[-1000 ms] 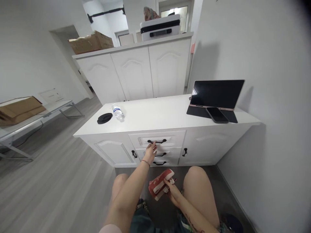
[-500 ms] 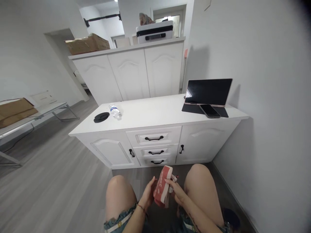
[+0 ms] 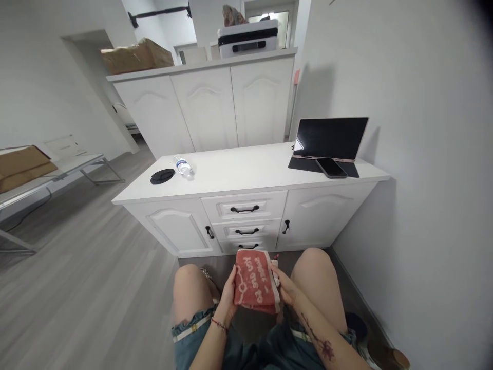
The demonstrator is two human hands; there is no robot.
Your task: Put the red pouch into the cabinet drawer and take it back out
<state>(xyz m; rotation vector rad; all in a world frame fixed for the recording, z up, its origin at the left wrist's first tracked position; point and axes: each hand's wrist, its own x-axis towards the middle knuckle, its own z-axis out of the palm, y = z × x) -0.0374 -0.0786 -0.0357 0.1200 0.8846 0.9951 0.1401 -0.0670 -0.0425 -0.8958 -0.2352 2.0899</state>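
Between my knees I hold a folded red towel (image 3: 254,281) with pale lettering and a whitish border along its right side. My left hand (image 3: 229,294) grips its left edge, fingers partly hidden beneath. My right hand (image 3: 284,287) is closed on the right edge, thumb on top. A small white tag (image 3: 275,268) sticks out by the right fingers. The towel's broad printed face is turned up towards me.
Ahead stands a white cabinet (image 3: 239,177) with drawers and black handles. On it lie a plastic bottle (image 3: 183,166), a black flat object (image 3: 162,176), a tablet (image 3: 331,137) on its stand and a phone (image 3: 331,168). A wall (image 3: 431,205) rises at the right.
The towel has turned from a narrow, tilted side view to lie broad and face up. My left hand has closed on its left edge. The view has dipped slightly.
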